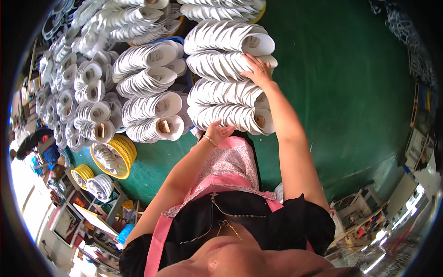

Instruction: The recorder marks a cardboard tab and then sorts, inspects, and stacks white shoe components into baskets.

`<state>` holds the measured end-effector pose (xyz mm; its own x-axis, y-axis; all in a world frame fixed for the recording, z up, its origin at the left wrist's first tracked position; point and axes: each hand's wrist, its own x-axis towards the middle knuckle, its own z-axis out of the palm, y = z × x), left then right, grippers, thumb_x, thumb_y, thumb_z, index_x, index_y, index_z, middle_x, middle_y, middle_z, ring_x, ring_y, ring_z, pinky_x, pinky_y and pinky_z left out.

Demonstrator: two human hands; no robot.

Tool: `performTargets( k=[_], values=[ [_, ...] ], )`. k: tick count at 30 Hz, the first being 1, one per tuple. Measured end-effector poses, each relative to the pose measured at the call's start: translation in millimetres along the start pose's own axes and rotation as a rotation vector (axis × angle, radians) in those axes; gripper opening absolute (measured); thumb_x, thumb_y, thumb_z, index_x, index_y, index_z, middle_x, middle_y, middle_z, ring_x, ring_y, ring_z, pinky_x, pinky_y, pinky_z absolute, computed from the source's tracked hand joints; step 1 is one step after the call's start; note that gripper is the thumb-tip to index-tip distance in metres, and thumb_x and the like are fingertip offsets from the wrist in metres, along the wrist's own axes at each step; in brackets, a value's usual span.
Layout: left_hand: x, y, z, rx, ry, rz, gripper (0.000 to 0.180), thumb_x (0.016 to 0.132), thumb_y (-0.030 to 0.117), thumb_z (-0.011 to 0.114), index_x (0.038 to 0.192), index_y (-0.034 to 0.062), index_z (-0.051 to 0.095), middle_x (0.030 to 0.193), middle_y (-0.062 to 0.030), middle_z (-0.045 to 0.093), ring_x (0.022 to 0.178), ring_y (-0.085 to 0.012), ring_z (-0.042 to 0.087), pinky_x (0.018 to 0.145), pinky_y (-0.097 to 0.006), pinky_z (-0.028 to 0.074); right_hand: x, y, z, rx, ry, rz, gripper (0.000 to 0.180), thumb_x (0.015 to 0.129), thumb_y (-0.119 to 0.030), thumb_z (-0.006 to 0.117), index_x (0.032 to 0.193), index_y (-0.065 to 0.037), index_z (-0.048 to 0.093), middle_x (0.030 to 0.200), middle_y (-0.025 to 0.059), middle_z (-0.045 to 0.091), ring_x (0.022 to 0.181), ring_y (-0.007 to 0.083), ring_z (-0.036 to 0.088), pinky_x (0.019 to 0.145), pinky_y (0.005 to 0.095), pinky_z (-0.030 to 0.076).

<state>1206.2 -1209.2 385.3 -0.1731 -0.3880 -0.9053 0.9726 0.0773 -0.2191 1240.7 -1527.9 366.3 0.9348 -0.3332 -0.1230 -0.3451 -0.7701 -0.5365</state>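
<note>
At far left, many rows of white, flat, nested pieces curled into rolls [83,87] cover the floor, their shape too small to make out closely. Below them stands a round yellow plastic basket [125,154] holding a few more white pieces, and a smaller yellow basket [82,173] lies just beside a bundle of the same white pieces [99,187] on a grey stand.

Toward the centre, further stacked rolls of white pieces [147,87] lie on their sides, some showing a brown core at the open end.

The left hand [219,133] is open, palm up and fingers spread, touching the lower edge of the tall stack of white nested rolls [226,99], which stands on the green floor [350,92] directly ahead of the person. A thin bracelet [210,141] circles the left wrist. Below the hand hangs a pink patterned apron [230,166] over a black zipped garment [240,221].

The right hand [258,70] lies flat and open, fingers extended, pressed on the upper side of the same stack near its right end, grasping nothing.

At far right, workbenches and clutter [360,217] line the floor's edge, too blurred to identify.
</note>
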Motion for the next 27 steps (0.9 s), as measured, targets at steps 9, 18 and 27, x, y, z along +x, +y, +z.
performTargets(
  k=[9, 18, 27],
  values=[
    [-37.0, 6.6, -19.9, 0.28, 0.107, 0.181, 0.048, 0.097, 0.031, 0.054, 0.129, -0.0051, 0.048, 0.119, -0.019, 0.062, 0.102, -0.0268, 0.066, 0.086, -0.037, 0.054, -6.8, -20.2, -2.3, -0.179, -0.115, 0.125, 0.072, 0.084, -0.032, 0.071, 0.148, -0.033, 0.037, 0.115, 0.0091, 0.066, 0.109, 0.0296, 0.061, 0.09, 0.0483, 0.04],
    [-113.2, -28.6, -192.1, 0.352, 0.423, 0.671, 0.033, 0.091, 0.017, 0.065, 0.12, 0.004, 0.06, 0.097, -0.0089, 0.069, 0.081, -0.0178, 0.067, 0.069, -0.029, 0.054, -37.3, -90.3, 1.5, -0.562, 0.115, 0.012, 0.072, 0.082, -0.019, 0.071, 0.146, -0.011, 0.038, 0.142, 0.0167, 0.043, 0.131, 0.0331, 0.041, 0.104, 0.0503, 0.032],
    [-125.9, -220.2, -441.4, 0.948, 0.947, 0.307, 0.028, 0.083, 0.026, 0.064, 0.099, 0.0038, 0.071, 0.081, -0.0093, 0.07, 0.073, -0.0188, 0.067, 0.068, -0.033, 0.053, 83.6, -164.9, 42.2, -0.633, -0.347, 0.019, 0.119, 0.06, -0.055, 0.084, 0.151, -0.007, 0.022, 0.145, 0.0202, 0.041, 0.139, 0.0381, 0.031, 0.116, 0.0517, 0.022]
  ],
)
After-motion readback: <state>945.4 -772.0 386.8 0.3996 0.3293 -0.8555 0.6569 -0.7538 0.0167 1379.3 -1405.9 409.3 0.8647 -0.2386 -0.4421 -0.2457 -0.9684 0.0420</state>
